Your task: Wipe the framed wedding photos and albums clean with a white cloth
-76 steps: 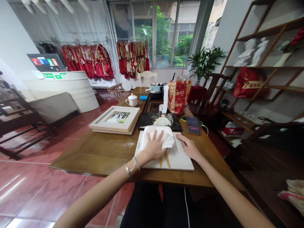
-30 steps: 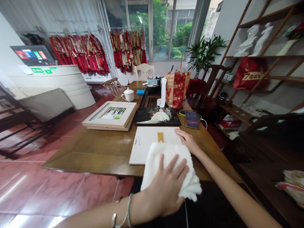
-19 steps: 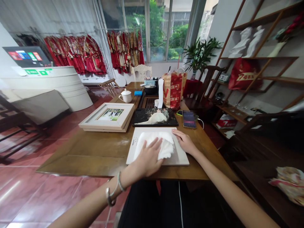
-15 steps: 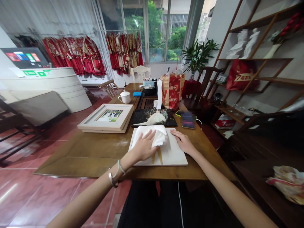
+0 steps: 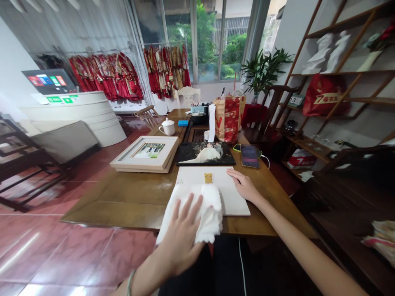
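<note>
A white flat panel (image 5: 236,203) lies on the table near its front edge, with a small gold patch (image 5: 208,178) showing on its face. Over its lower left part a white cloth (image 5: 197,197) is spread, hanging past the panel's near edge. My left hand (image 5: 183,230) lies on the cloth with fingers spread, pressing it from above. The cloth hides part of the panel's face. At the panel's upper right edge, my right hand (image 5: 243,185) rests with its fingers stretched out and close together, touching the surface.
Behind the panel lies a dark picture panel (image 5: 188,154) with a white dress on it. Stacked frames (image 5: 123,165) sit at left. A lidded white cup (image 5: 168,128), a red paper bag (image 5: 228,119) and a phone (image 5: 249,156) on a white cable stand farther back.
My left hand has drawn the cloth toward me and slightly left, past the near edge. The gold patch on the panel's upper part now shows. My right hand stays at the right edge.
</note>
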The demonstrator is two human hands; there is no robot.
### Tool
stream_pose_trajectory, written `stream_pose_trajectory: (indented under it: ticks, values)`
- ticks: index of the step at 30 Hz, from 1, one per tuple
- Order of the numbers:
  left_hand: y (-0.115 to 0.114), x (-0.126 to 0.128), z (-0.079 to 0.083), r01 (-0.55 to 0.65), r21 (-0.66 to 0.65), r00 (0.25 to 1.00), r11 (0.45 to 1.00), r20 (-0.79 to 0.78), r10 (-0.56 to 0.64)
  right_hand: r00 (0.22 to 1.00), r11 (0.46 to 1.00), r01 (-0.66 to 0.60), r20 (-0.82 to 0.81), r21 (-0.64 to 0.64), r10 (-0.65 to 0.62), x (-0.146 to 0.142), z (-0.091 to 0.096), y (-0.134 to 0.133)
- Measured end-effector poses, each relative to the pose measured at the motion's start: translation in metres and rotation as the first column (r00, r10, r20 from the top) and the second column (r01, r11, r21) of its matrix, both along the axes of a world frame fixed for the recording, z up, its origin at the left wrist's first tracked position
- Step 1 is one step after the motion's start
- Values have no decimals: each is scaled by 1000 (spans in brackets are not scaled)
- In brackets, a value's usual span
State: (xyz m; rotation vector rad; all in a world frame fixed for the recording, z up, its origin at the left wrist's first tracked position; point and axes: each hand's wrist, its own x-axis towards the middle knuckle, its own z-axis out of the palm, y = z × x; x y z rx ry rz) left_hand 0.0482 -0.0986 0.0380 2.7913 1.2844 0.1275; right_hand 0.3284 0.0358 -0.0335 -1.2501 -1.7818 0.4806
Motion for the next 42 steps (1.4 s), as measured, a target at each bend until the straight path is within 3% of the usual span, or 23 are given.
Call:
stream_pose_trajectory:
  ticks: [2, 4, 8, 12, 16, 20, 28, 31, 35, 42]
  values:
    - [-9, -3, 1, 31, 2, 999, 1000, 19, -31, 1000, 1000, -2, -2, 0, 2, 0, 0, 0]
    - [-4, -4, 4, 26, -21, 1000, 999, 16, -26, 1000, 1000, -1, -3, -1, 1, 0, -1, 0]
    - [43, 1, 10, -49, -55, 999, 997, -22, 48, 1000, 1000, 3, 1, 3, -3, 1, 0, 0]
    - [100, 6, 8, -95, 32, 995, 995, -21, 95, 1000, 1000, 3, 8, 8, -3, 2, 0, 1]
    - [127, 7, 1, -128, 80, 991, 989, -35, 131, 1000, 1000, 5, 10, 11, -5, 2, -1, 2]
    - [113, 6, -2, -110, 79, 992, 991, -51, 114, 1000, 1000, 5, 6, 13, -5, 1, -1, 1]
    - [29, 5, 2, 19, -15, 999, 1000, -30, -19, 1000, 1000, 0, 4, 14, 0, 1, -1, 0]
    - [14, 5, 4, 49, -38, 998, 998, -29, -50, 1000, 1000, 0, 13, 17, 0, 1, 0, 0]
    - [30, 4, 4, 31, -33, 999, 999, -11, -31, 1000, 1000, 2, 26, 17, -2, 1, 0, 0]
    - [102, 14, 0, -115, 60, 993, 992, -34, 117, 999, 1000, 10, 45, 16, -10, 3, 0, 2]
